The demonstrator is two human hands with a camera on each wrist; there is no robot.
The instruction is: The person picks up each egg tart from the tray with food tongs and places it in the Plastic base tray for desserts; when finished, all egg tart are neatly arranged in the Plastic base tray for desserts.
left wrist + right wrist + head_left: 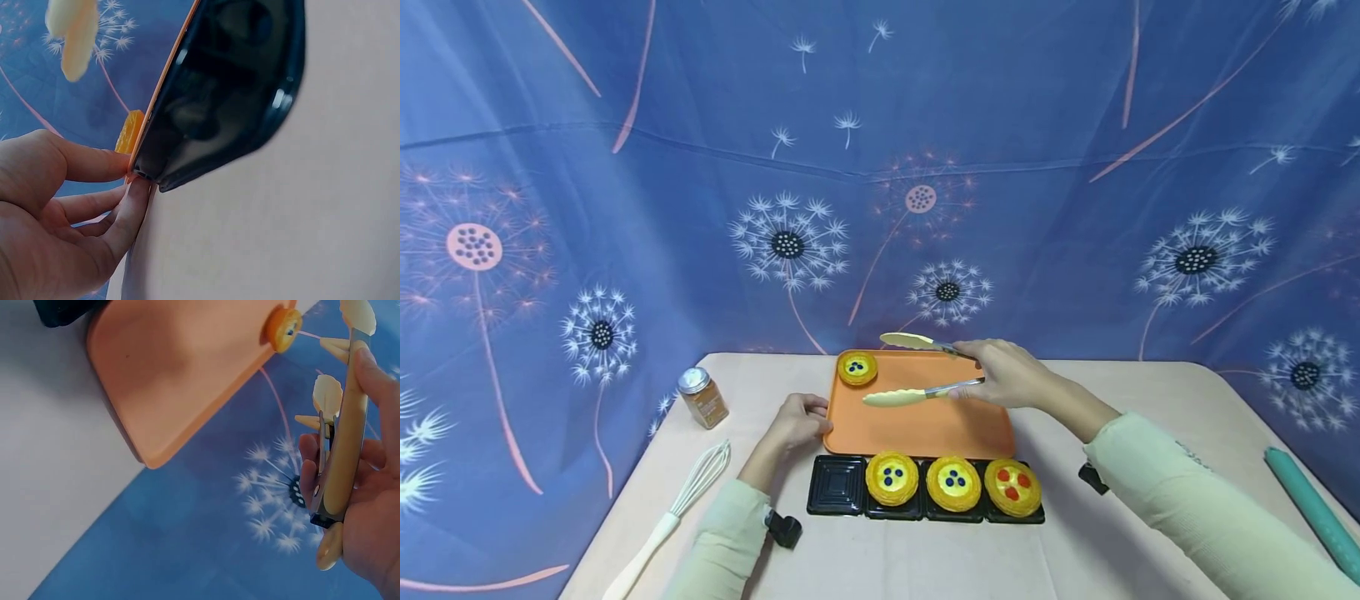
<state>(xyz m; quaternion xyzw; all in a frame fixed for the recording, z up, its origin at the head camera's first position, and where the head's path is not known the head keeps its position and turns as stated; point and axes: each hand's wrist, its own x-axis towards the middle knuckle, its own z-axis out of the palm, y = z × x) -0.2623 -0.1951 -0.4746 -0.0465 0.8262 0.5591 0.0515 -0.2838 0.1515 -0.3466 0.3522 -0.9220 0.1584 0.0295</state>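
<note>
An orange tray (940,429) lies at the back of the table, with one egg tart (857,368) with dark blue dots at its far left corner. At the tray's left edge, my left hand (797,421) pinches the rim between thumb and fingers (103,164). My right hand (1011,373) holds the tongs (897,398) above the tray, their cream tips spread with nothing between them. In front sits a black compartment tray (837,485). Its leftmost compartment is bare; two blue-dotted tarts (892,478) and a red-dotted tart (1012,487) occupy the others.
Left of the tray stand a silver-lidded jar (705,400) and, nearer, a lying whisk (688,492) with a white handle. A teal roll (1311,508) lies along the right edge. A blue dandelion-patterned cloth (1037,208) hangs behind the table.
</note>
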